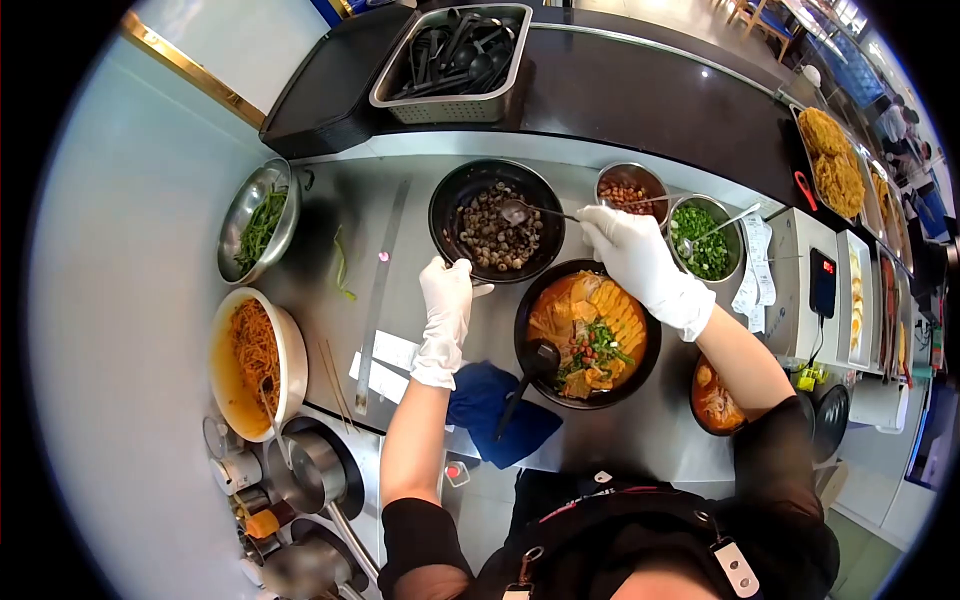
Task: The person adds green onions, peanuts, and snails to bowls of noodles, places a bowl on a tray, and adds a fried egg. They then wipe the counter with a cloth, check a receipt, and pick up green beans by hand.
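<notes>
A black bowl (490,262) of small round brown pieces stands at the centre top of the steel counter. My left hand (447,308), in a white glove, is closed on its lower left rim. In my gloved right hand (630,252) is the handle of a metal spoon (514,212), whose bowl rests among the pieces. Just below lies a larger black bowl (652,345) of orange soup with sliced yellow pieces and chopped greens, a black ladle (541,358) leaning in it. Beyond my right hand are metal bowls of red-brown bits (628,190) and chopped green onion (703,243).
At left stand a steel bowl of green vegetables (262,228) and a white bowl of orange shreds (290,350). Pots (318,465) sit lower left. A blue cloth (480,400) lies near my left arm. A utensil tray (455,108) is on the dark ledge; another soup bowl (717,398) is right.
</notes>
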The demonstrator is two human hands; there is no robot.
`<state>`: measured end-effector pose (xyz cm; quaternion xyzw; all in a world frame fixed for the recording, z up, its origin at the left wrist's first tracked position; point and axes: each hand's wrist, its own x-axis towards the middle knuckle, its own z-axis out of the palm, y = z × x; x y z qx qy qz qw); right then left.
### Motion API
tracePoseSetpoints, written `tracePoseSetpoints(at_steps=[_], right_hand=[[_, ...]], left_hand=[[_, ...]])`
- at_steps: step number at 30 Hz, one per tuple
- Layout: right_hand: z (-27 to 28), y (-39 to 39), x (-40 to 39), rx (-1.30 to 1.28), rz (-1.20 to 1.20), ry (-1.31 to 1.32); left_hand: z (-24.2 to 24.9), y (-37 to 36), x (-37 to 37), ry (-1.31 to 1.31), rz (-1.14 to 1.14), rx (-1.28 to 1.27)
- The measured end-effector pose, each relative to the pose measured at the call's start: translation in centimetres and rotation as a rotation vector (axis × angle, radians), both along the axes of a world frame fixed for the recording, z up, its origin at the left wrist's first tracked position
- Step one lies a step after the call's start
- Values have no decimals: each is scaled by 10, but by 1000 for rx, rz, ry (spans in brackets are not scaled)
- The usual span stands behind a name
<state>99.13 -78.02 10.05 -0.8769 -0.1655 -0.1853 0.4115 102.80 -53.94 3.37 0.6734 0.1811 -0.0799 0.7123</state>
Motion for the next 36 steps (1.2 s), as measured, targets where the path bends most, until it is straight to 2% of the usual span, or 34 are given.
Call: tracePoseSetpoints(at_steps=[1,3,4,6,8,10,12,14,15,16,18,19,23,31,36], right_hand=[[-4,-1,-5,1,-4,-1],[-12,0,-14,-259,21,-108],[-15,2,-19,-360,31,-21],[-3,12,-31,-360,49,59],[-14,17,-37,-363,69,33],[-17,26,-42,-167,22,-55],[-12,35,-46,-137,-9,-46],[-7,44,-46,90,-128,279],[6,46,-44,387,-136,546],[8,46,-39,390,-139,541],[9,44,-28,760,-238,667],[8,41,-25,842,-237,683],[4,30,-21,915,-249,731],[-4,11,-34,892,-247,684],[3,-17,-58,924,-263,659]], left_hand=[[2,-1,-4,-1,-4,1],[7,-4,-9,6,13,26],[8,-7,-12,2,6,26],[11,-12,-17,-5,38,-8],[15,-17,-23,-19,41,4],[18,-21,-28,-32,45,17],[19,-25,-31,-45,57,-15],[16,-27,-35,-62,36,-21],[15,-28,-36,-66,28,-3],[15,-29,-37,-71,21,14],[16,-30,-41,-80,15,-6],[16,-30,-44,-84,0,-15],[15,-25,-48,-100,-37,-34],[7,-22,-46,-77,-58,-84],[2,-23,-41,-86,1,-74]])
